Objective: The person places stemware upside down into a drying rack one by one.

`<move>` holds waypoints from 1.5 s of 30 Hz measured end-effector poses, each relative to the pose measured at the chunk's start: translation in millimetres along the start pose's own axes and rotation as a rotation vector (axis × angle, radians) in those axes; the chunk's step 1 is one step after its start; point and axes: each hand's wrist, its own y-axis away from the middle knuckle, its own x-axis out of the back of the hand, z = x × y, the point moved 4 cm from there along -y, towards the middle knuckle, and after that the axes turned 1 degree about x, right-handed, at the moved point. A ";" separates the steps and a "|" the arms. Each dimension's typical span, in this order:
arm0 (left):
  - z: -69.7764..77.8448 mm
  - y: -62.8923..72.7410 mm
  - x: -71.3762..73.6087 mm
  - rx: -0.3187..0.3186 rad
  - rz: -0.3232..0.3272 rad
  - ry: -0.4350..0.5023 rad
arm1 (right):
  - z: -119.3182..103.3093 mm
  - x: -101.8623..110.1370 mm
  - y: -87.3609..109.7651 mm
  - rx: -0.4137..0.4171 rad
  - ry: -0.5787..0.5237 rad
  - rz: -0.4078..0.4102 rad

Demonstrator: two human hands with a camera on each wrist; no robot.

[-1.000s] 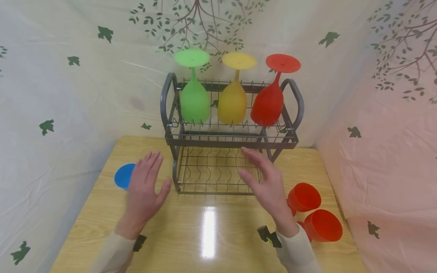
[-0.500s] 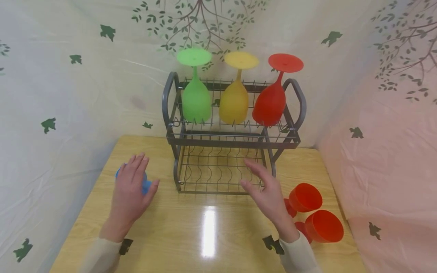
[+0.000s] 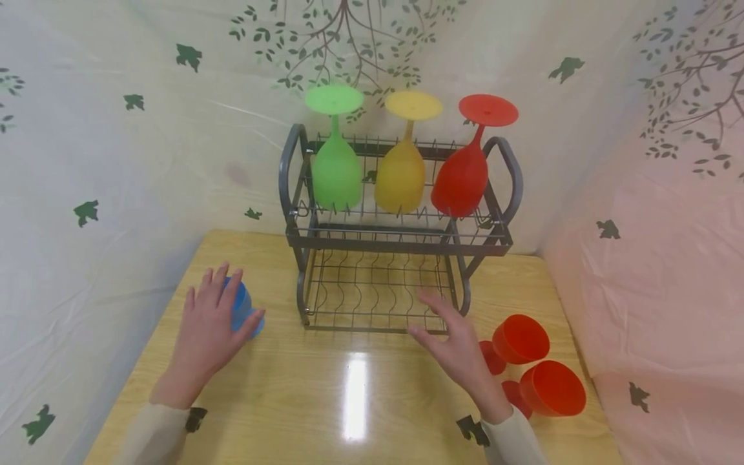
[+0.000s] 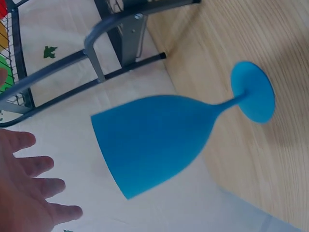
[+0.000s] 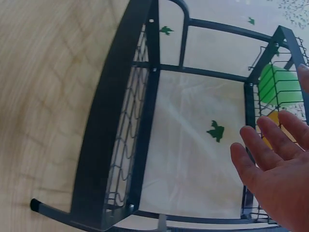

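My left hand [image 3: 203,329] hovers at the table's left side with its fingers spread. Partly behind it in the head view is a blue goblet [image 3: 241,302]. The left wrist view shows the whole blue goblet [image 4: 154,140] standing on its foot on the table, with the fingers [image 4: 43,186] apart from its bowl. My right hand [image 3: 456,349] holds nothing, its thumb and fingers parted, above the table before the dark two-tier dish rack [image 3: 401,247]. On the upper tier, a green goblet [image 3: 337,174], a yellow goblet [image 3: 400,177] and a tilted red goblet [image 3: 461,181] sit upside down.
Two red goblets, a rear one [image 3: 521,338] and a front one [image 3: 553,389], stand upright at the right side of the wooden table [image 3: 302,400]. The rack's lower wire tier [image 3: 372,290] lies beneath the upper one. Patterned sheets [image 3: 145,161] hang around the table.
My left hand has moved left and slightly toward me, with fingers spreading, baring more of the blue goblet. The right hand has drawn back a little from the rack.
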 end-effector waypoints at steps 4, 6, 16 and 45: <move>-11.3 0.1 -2.4 0.063 -0.130 -0.030 | 6.3 -3.4 4.3 0.024 0.013 -0.014; -15.9 -0.7 -3.2 0.081 -0.169 -0.040 | 9.1 -5.1 6.4 0.023 0.009 -0.023; -35.5 -4.1 -13.2 0.127 -0.322 -0.075 | 19.3 -15.3 15.7 -0.021 0.029 -0.085; -43.2 -11.8 -22.7 0.052 -0.299 -0.051 | 26.0 -33.2 20.5 0.069 0.069 -0.201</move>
